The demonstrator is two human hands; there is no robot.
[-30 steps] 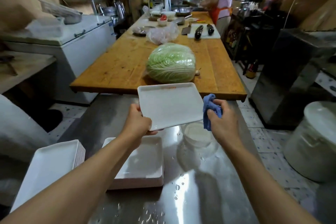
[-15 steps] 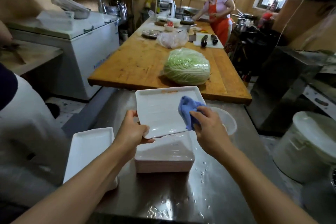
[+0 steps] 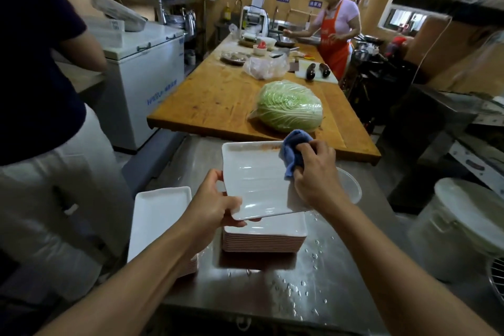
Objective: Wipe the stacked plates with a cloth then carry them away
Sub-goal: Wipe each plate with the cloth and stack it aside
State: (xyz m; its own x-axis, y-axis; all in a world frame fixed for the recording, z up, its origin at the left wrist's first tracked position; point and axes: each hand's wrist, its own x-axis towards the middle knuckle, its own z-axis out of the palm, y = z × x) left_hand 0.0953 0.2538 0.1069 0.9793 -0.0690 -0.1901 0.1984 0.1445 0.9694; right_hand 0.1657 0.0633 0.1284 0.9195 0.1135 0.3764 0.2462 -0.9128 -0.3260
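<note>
My left hand (image 3: 215, 204) grips the near left corner of a white rectangular plate (image 3: 253, 180) held above the steel counter. A reddish smear marks the plate's far rim. My right hand (image 3: 313, 172) holds a bunched blue cloth (image 3: 294, 150) and presses it on the plate's far right part. Directly below sits a stack of several white plates (image 3: 272, 237). A second stack of white plates (image 3: 161, 210) stands to the left, partly hidden by my left forearm.
The wet steel counter (image 3: 286, 289) carries a clear plastic bowl (image 3: 351, 188) behind my right hand. Beyond lies a wooden table (image 3: 218, 101) with a wrapped cabbage (image 3: 289, 106). A person (image 3: 41, 117) stands close at left, another person (image 3: 335, 35) works at the far end. A white bucket (image 3: 461, 226) stands at right.
My right hand has brought the cloth from beside the plate onto its surface and slid it toward the far right corner. The view has shifted, bringing the person at left closer into frame.
</note>
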